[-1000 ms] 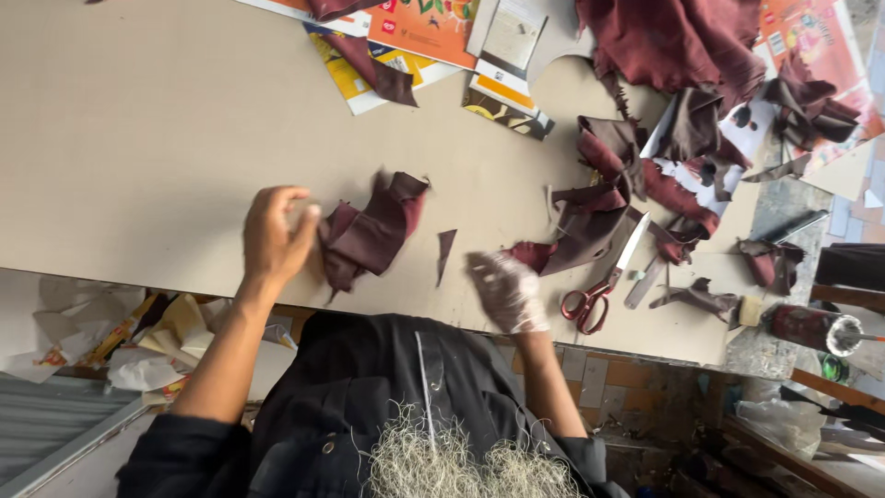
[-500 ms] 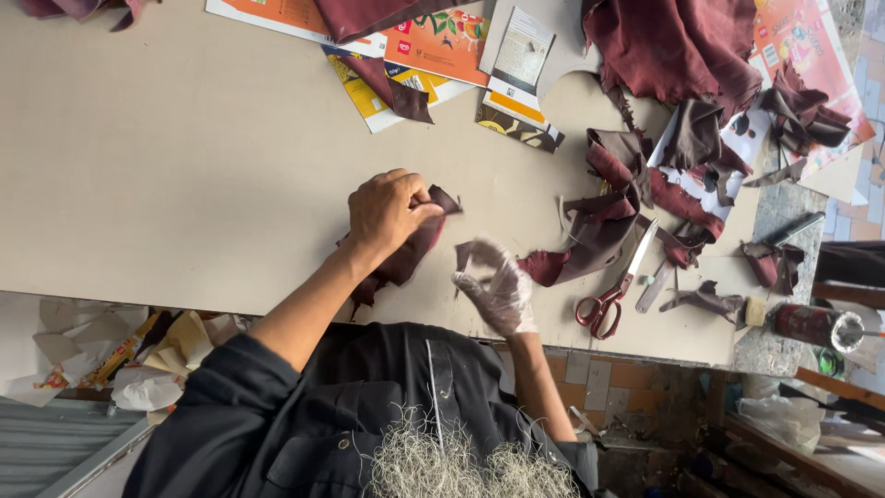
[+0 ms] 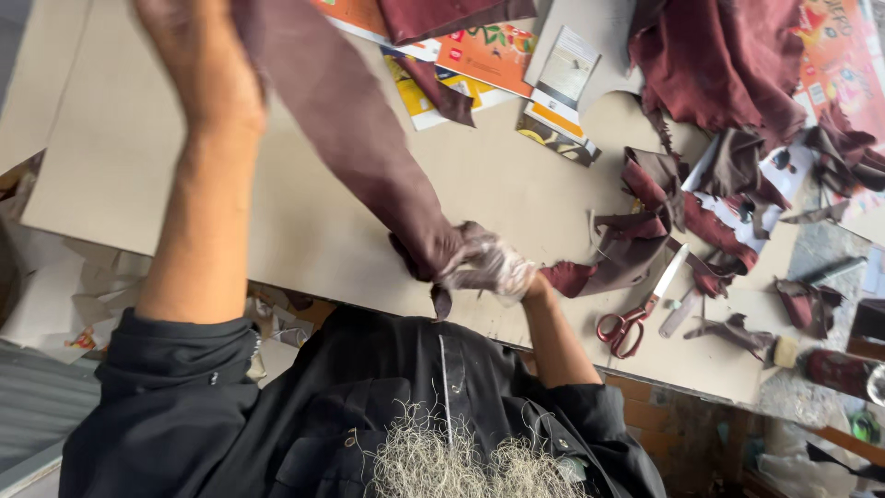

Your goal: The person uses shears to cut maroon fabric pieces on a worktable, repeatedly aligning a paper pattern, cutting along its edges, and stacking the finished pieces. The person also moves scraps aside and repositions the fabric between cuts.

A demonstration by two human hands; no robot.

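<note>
Near the front edge of the tabletop (image 3: 120,166), the right hand (image 3: 493,267), in a thin clear glove, pinches the lower end of a long maroon leather strip (image 3: 359,138), while the left hand (image 3: 198,69), raised over the far left of the board, looks clenched on the upper end, though blur hides its fingers. Stretching it well probably means keeping both grips firm and the pull even, so the strip stays flat rather than twisting. Red-handled scissors (image 3: 636,318) and leather scraps (image 3: 645,231) lie toward the right edge.
</note>
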